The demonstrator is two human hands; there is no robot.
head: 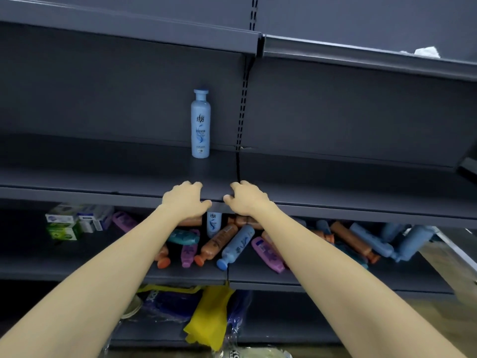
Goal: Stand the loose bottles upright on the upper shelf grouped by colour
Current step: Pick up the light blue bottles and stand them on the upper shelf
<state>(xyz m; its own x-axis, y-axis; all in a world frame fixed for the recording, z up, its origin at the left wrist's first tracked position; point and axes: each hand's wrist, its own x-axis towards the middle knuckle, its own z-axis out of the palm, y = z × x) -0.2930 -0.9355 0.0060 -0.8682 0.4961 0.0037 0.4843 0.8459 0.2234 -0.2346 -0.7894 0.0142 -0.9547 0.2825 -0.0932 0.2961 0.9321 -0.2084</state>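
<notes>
The upper shelf (103, 177) is dark grey metal, matt and smooth. The standing light blue bottle (200, 125) is smooth plastic with a soft shine. The lying bottles (233, 248) below are plastic too; the small boxes (77, 222) look cardboard.

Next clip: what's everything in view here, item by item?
Upright bottle: one, light blue, upper shelf, centre.
Loose bottles: over a dozen, orange, blue, purple, teal, lying piled on lower shelf.
Boxes: several, green and white, lower shelf, left.
Cloth or bag: one, yellow, bottom shelf.
Scrap: one, white, top shelf, right.
Hands: left hand and right hand, bare, on the upper shelf's front edge, holding nothing.
</notes>
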